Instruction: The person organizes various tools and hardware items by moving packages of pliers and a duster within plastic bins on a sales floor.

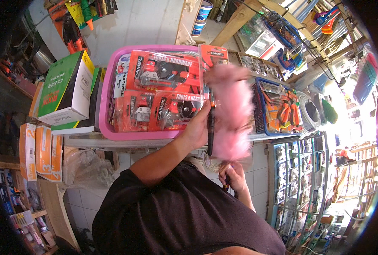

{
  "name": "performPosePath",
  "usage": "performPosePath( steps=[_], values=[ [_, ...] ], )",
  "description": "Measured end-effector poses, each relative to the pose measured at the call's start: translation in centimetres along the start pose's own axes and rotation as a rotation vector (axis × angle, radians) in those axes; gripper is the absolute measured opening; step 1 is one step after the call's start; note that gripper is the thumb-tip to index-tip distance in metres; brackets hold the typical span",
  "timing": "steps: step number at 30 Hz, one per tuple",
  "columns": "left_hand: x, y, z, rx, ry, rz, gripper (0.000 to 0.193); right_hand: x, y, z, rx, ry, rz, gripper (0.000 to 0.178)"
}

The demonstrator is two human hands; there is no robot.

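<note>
My right hand (235, 176) is closed round the dark handle of a fluffy pink duster (231, 106), whose head is smeared by motion. Beside it, my left hand (196, 131) grips a carded tool (213, 53) with an orange header and a long black handle. The duster's head covers part of this pack, so the tool's kind is hidden. Just left of the left hand is a pink plastic basket (106, 114). Red blister packs of hardware tools (163, 70) lie inside it, some bearing round black parts.
Green, white and black boxes (66, 89) stand left of the basket, above orange-and-white boxes (40, 148) and a crumpled clear plastic bag (87, 168). To the right, a blue basket (278, 135) holds orange-handled tools, near coiled white hose (308, 112). A wire rack (297, 178) of packaged goods stands below.
</note>
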State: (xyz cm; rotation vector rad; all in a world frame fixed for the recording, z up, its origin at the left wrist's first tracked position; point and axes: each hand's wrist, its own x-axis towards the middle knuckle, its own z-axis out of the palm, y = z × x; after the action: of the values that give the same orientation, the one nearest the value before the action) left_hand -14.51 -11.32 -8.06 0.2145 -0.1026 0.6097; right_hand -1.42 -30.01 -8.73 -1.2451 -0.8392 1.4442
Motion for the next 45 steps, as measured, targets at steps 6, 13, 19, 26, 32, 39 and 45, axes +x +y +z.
performPosePath(
  steps=[6,13,19,26,32,39,45],
  values=[
    [0.5,0.1,-1.6,-0.054,-0.173,-0.056,0.043,0.2,-0.4,0.8,0.191,0.049,-0.028,0.04],
    [0.4,-0.2,0.8,0.167,0.162,0.091,0.04,1.0,-0.3,-0.3,0.11,0.078,-0.02,0.038],
    [-0.5,-0.4,2.0,0.251,0.2,0.108,0.043,1.0,-1.2,-1.5,-0.272,-0.119,0.045,0.037],
    [0.1,-0.5,2.0,0.389,0.316,0.079,0.043,1.6,-0.8,-2.4,-0.203,-0.153,-0.073,0.032],
    [0.1,-0.3,0.0,0.272,0.177,-0.032,0.055,1.9,-2.4,-2.7,0.036,-0.02,0.025,0.035],
    [1.9,-1.7,4.2,0.486,0.239,0.022,0.058,2.0,-4.4,-6.4,0.148,0.031,-0.1,0.034],
    [5.2,-4.7,2.7,0.454,0.233,-0.071,0.061,2.0,-5.7,-10.9,0.081,-0.076,-0.203,0.036]
  ],
)
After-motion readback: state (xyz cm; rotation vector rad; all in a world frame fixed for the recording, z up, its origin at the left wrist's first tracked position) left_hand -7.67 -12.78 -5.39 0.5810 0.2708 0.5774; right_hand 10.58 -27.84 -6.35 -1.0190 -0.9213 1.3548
